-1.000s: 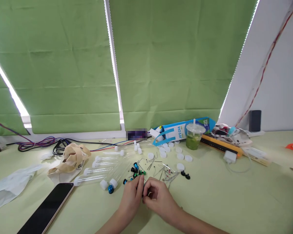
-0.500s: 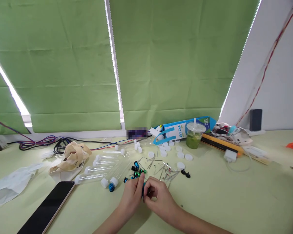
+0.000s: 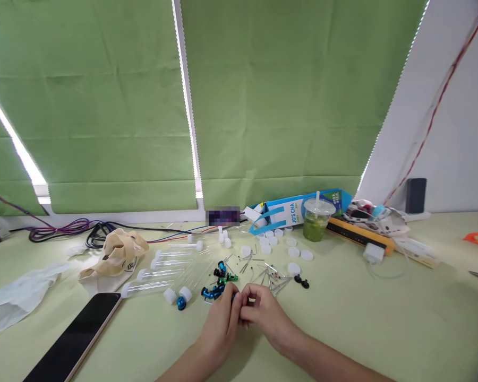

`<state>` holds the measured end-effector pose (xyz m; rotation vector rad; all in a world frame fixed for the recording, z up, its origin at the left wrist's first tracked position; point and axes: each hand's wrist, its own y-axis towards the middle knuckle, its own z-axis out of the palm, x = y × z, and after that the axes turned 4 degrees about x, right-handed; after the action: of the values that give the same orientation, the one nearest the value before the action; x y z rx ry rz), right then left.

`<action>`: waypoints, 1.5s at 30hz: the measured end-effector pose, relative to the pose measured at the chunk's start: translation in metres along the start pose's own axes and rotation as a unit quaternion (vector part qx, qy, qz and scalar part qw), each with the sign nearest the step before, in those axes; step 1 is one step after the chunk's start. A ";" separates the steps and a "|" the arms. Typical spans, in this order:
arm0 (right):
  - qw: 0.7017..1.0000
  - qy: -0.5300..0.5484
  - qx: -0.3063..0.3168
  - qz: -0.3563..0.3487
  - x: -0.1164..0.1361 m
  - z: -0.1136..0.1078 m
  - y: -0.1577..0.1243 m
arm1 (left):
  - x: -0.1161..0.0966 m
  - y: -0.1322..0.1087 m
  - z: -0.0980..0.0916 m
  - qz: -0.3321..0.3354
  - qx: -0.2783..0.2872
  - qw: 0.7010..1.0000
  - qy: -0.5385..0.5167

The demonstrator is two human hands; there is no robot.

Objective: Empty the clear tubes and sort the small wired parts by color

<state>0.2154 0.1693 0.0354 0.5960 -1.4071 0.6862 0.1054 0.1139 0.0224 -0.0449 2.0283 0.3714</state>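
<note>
At the near middle, our left hand (image 3: 221, 321) grasps a small dark-blue piece (image 3: 233, 298), mostly hidden at its fingertips; our right hand (image 3: 269, 321) meets the left, though we cannot tell its grip. Just beyond both hands lie shiny blue, black and green fittings (image 3: 213, 292), with thin silver metal pins (image 3: 271, 277) right.

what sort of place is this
Probably a worktable by a window, perhaps in a home or office: green blinds hang behind it, and clear tubes and small coloured parts lie on it.
</note>
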 end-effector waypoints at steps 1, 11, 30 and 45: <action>0.999 0.039 0.003 0.025 0.000 -0.001 0.002 | 0.001 -0.001 0.001 0.012 0.000 1.000 0.005; 0.925 -0.299 0.043 -0.228 -0.002 0.005 -0.013 | 0.005 0.013 -0.006 -0.083 -0.033 0.996 -0.032; 0.989 -0.126 0.019 -0.076 -0.005 0.005 -0.004 | 0.000 0.004 -0.003 -0.001 -0.033 0.999 -0.006; 0.999 0.033 0.035 0.018 -0.002 0.002 0.001 | 0.003 0.002 0.001 0.002 -0.030 1.000 0.003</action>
<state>0.2127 0.1684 0.0336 0.5983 -1.3402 0.7799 0.1040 0.1160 0.0196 -0.0788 2.0234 0.4344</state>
